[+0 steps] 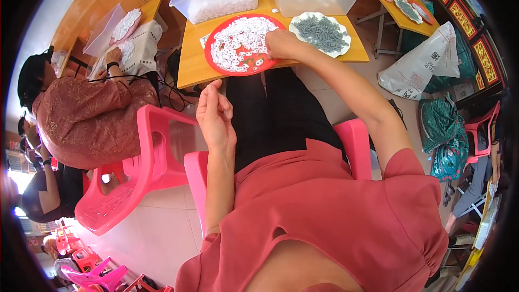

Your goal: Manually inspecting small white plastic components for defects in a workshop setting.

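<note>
Resting on the right rim of the red plate [216, 35], the right hand [282, 43] is curling its fingers down into the heap of small white rings [238, 43] that is covering most of the plate (whether it is pinching one cannot be told). The left hand [215, 116] is hovering below the table [189, 67] edge, well apart from the plate, its fingertips pinched together as if on something too small to see. Just beside the right hand, a white scalloped plate [294, 24] is carrying a pile of grey pieces [321, 33]. Behind both plates, two clear plastic tubs [216, 2] are sitting side by side, each holding more white pieces. Lying on the floor to the right is a white sack [419, 67] with dark printed marks, and farther right green net bags [446, 132] are bulging beside a dark cabinet with red and gold panels [459, 13]. At the left, another person in a patterned top [89, 119] is working at a white carton [143, 48].
</note>
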The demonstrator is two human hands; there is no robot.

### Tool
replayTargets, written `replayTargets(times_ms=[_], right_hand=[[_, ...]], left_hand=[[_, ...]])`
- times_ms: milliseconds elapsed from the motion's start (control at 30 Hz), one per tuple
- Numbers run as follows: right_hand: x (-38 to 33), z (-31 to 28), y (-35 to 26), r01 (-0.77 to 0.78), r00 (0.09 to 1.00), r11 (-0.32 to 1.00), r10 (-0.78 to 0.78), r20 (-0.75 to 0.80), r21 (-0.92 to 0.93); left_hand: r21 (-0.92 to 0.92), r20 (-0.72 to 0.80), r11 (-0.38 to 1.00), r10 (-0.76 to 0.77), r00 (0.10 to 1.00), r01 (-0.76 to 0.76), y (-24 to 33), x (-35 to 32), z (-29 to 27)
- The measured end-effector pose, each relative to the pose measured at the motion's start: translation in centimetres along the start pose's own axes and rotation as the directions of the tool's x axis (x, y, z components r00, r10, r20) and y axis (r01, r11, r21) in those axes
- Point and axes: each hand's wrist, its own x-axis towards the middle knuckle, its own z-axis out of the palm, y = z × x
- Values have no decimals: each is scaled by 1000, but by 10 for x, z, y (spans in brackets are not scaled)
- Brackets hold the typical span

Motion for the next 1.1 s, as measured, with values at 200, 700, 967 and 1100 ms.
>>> replayTargets(times_ms=[200, 700, 967, 1100], right_hand=[[6, 11, -7, 56, 998, 989, -57, -1, -135], [-59, 0, 11, 96, 924, 694, 205, -324, 714], [-101, 9, 3, 138, 955, 303, 210, -207, 943], [-112, 7, -9, 165, 957, 307, 180, -227, 937]], left_hand=[[81, -22, 997, 2, 1000, -1, -3, 6, 1], [883, 468, -53, 173, 867, -466, -82, 139, 29], [877, 414, -257, -23, 910, -405, -99, 160, 41], [845, 505, -212, 8, 863, -492, -91, 156, 37]])
